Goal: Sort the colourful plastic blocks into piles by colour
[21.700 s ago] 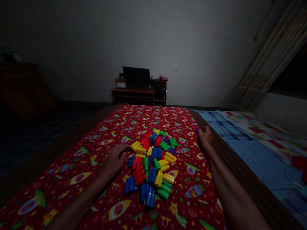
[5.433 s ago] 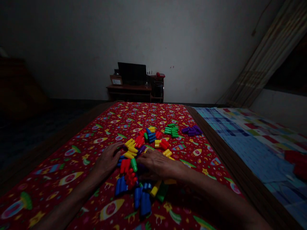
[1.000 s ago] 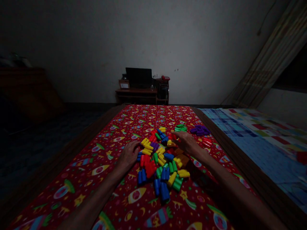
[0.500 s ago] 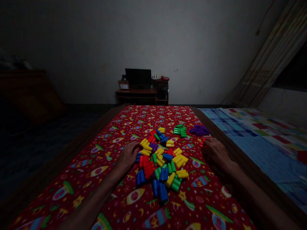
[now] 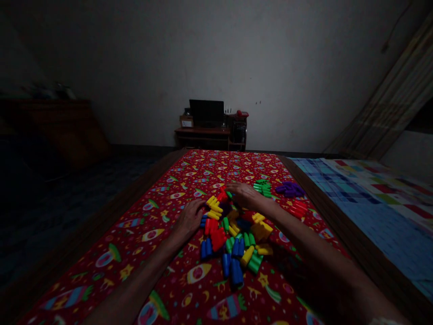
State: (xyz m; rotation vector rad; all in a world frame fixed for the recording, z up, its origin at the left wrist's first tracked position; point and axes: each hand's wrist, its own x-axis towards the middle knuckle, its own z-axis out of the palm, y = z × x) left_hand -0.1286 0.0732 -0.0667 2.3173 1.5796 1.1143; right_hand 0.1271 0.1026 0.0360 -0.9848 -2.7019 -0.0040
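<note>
On the red patterned cloth [image 5: 189, 275] lies a mixed pile of bullet-shaped plastic building blocks in joined pieces. My left hand [image 5: 190, 220] rests at the pile's left edge with fingers loosely bent, against or beside a yellow block piece [image 5: 214, 207]; its fingertips are partly hidden. Stretched across the far side of the pile, my right hand [image 5: 245, 195] has its fingers extended towards a red block piece [image 5: 222, 195] and a small green one [image 5: 229, 195]. No block shows in its grasp. Blue block pieces [image 5: 237, 272] and green ones [image 5: 255, 262] lie nearest me.
Sorted by colour, groups of green blocks [image 5: 263, 188], purple blocks [image 5: 290, 189] and red blocks [image 5: 298, 208] lie at the right. A bed with a blue checked sheet [image 5: 341, 203] adjoins that side. Beyond the table's far end stand a desk [image 5: 203, 132] and monitor [image 5: 207, 113].
My right hand has left the red blocks at the right and moved left over the far side of the pile. The left hand stays at the pile's edge. The view has shifted slightly.
</note>
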